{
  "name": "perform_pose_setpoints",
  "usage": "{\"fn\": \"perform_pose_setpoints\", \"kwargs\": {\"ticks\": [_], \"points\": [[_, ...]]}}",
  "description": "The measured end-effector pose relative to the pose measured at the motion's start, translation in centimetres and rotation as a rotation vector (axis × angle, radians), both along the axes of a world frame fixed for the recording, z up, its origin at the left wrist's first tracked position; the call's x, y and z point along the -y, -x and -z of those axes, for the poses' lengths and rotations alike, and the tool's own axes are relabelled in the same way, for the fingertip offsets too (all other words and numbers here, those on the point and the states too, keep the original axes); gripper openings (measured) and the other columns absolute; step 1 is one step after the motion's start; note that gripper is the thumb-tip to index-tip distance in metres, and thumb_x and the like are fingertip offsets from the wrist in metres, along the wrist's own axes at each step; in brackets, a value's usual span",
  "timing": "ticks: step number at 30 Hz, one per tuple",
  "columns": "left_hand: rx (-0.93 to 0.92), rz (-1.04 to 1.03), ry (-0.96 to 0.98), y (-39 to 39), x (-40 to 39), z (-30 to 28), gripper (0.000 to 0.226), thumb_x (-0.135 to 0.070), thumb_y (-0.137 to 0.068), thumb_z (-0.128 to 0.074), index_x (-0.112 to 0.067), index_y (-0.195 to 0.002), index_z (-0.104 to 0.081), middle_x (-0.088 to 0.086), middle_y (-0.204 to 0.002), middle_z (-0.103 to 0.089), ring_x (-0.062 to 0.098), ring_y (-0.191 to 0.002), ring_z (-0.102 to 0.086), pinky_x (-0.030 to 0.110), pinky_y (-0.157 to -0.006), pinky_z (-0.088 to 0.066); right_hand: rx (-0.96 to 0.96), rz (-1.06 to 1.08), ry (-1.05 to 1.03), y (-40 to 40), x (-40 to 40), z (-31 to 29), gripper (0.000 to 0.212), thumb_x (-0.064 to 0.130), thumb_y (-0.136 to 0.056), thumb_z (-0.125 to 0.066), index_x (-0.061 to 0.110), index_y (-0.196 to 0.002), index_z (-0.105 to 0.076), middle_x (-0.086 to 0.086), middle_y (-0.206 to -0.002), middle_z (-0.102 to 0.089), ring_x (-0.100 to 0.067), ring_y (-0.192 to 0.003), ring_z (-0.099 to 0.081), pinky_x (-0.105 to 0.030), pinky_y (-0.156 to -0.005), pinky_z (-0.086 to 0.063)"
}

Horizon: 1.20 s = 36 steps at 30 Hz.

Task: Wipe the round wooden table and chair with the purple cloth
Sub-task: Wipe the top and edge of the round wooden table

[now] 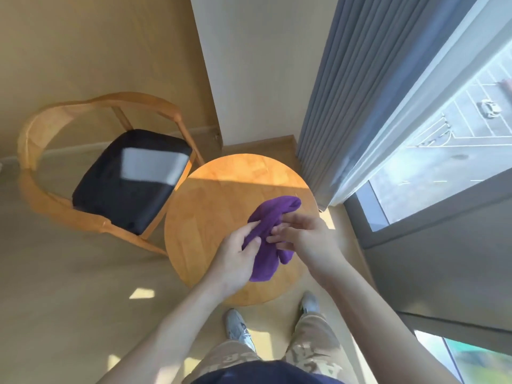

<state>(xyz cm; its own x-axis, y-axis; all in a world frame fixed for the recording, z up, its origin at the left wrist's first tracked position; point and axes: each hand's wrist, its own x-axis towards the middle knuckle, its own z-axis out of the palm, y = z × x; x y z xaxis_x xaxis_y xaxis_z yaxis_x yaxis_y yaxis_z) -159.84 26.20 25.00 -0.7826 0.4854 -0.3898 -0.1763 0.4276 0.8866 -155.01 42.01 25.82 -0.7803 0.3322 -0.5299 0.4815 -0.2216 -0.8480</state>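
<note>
Purple cloth (267, 239): bunched, held in the air over the near right part of the round wooden table (210, 217); whether its lower end touches the top, cannot tell.

Left hand (238, 256): comes in from the near left, thumb and fingers pinching the cloth's left edge, forearm angled up toward the table.

Right hand (302, 234): comes in from the near right, fingers curled into the cloth's middle folds, gripping it. Both hands close together, nearly touching across the fabric.

Cloth long axis: runs roughly far-right to near-left; rounded folded end points far and right, loose end hangs toward the near table edge.

Table: light wood, sunlit band across its far part.

Chair (91, 173): just left of the table, curved wooden back and arms, dark seat cushion (130, 178) with a bright patch of light. Its right front corner sits right beside the table rim.

Far right: grey curtain (360, 92), then a window (443, 134) with a parking lot outside. Near edge: two light shoes (238, 328) and tan trousers (315, 345) standing right at the table's near rim.
</note>
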Motion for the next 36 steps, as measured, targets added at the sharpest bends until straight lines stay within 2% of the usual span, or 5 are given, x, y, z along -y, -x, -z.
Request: {"fn": "perform_pose_setpoints", "kwargs": {"ticks": [5,11,21,29,36], "points": [[0.036,-0.038,0.117,3.9,-3.7,2.8,0.027,-0.007,-0.106,-0.044,-0.015,-0.110,-0.070,0.011,-0.104,-0.075,0.030,-0.100,-0.066,0.043,-0.094,-0.050,0.120,-0.131,-0.281,3.9,-5.2,5.0,0.018,0.002,-0.089,-0.064,0.012,-0.074,-0.062,0.006,-0.063,-0.059,-0.013,-0.063,-0.053,-0.024,-0.060,-0.042],[0.098,-0.292,0.329,7.8,-7.7,7.5,0.017,-0.007,-0.105,-0.048,-0.012,-0.100,-0.064,0.007,-0.099,-0.070,0.022,-0.092,-0.062,0.014,-0.075,-0.046,0.261,-0.358,-0.422,8.2,-14.9,11.8,0.013,0.011,-0.092,-0.047,0.007,-0.085,-0.057,-0.009,-0.083,-0.065,-0.033,-0.085,-0.058,-0.043,-0.078,-0.048],[0.057,-0.431,0.763,11.0,-13.5,18.4,0.034,-0.023,-0.098,-0.061,-0.021,-0.131,-0.056,-0.002,-0.123,-0.063,0.023,-0.119,-0.057,0.030,-0.095,-0.044,0.259,-0.612,-0.485,15.1,-20.1,24.3,0.024,0.025,-0.095,-0.062,0.017,-0.118,-0.059,0.000,-0.102,-0.059,-0.028,-0.105,-0.059,-0.032,-0.085,-0.042],[0.027,-0.091,0.825,12.4,-15.0,25.7,0.065,-0.014,-0.091,-0.062,-0.018,-0.151,-0.039,0.000,-0.156,-0.041,0.025,-0.141,-0.035,0.036,-0.114,-0.037,0.410,-0.703,-0.697,13.4,-17.7,28.7,0.050,0.014,-0.086,-0.056,0.014,-0.136,-0.052,-0.012,-0.140,-0.038,-0.038,-0.129,-0.040,-0.050,-0.106,-0.040],[-0.028,0.286,0.997,15.3,-12.9,31.2,0.096,-0.022,-0.087,-0.059,-0.028,-0.162,0.000,0.003,-0.171,0.013,0.028,-0.157,0.006,0.048,-0.126,-0.010,0.603,-0.539,-0.566,12.9,-12.5,32.9,0.089,0.040,-0.094,-0.056,0.020,-0.163,-0.003,-0.006,-0.171,0.013,-0.029,-0.158,0.009,-0.066,-0.122,-0.007]]}}
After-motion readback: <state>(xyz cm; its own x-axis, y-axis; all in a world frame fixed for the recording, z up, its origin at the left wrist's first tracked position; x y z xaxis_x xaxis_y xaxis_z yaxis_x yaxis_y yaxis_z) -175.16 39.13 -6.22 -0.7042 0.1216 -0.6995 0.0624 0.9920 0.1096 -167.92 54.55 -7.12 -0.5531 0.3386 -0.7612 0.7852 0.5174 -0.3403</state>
